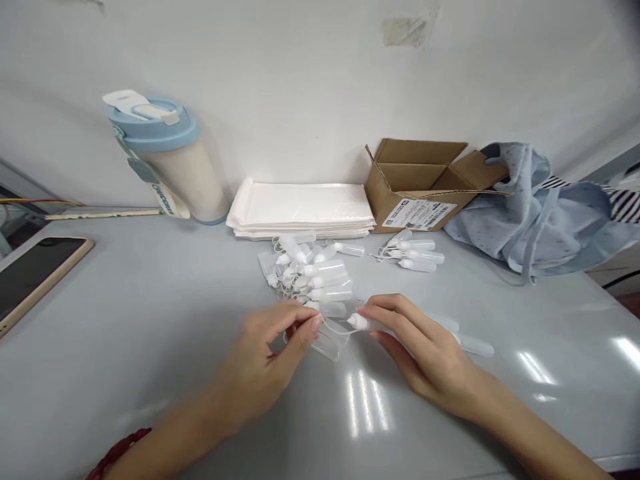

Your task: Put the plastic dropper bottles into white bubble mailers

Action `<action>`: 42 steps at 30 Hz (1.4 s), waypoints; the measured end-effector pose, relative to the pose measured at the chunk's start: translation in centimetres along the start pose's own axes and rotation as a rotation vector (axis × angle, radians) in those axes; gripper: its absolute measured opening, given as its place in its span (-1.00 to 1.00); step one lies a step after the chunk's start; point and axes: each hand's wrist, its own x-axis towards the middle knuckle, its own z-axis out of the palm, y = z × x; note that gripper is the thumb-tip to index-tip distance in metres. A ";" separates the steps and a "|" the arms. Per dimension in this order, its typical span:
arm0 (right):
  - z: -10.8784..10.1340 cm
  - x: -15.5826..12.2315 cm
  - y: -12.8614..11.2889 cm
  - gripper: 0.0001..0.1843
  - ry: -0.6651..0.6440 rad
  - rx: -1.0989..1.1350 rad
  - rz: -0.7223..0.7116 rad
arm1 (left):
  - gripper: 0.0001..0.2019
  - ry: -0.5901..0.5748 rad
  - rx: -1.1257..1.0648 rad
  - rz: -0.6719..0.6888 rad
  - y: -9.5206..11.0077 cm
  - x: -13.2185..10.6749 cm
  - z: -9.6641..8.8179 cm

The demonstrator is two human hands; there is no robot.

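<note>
My right hand (420,347) is closed around a small translucent bottle with a white needle-tip top (358,321), which points left. A thin white cord (337,331) curves from that bottle to my left hand (280,340), where thumb and forefinger pinch its end. Whether a small cap sits between those fingertips is hidden. Just beyond my left hand lies a loose pile of similar bottles (325,280) with tangled cords. Beside my right hand, partly covered by it, rest a few more bottles (475,345).
A separate group of bottles (420,253) lies before an open cardboard box (420,180). Stacked white padded envelopes (305,203) stand against the wall, near a blue-lidded tumbler (180,160). A phone (40,273) lies left; blue cloth (545,213) is bunched at right.
</note>
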 end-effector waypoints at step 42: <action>0.1 -0.3 -0.2 -0.67 -0.029 -0.049 -0.063 | -0.81 -0.033 -0.091 0.126 -0.6 -0.5 0.8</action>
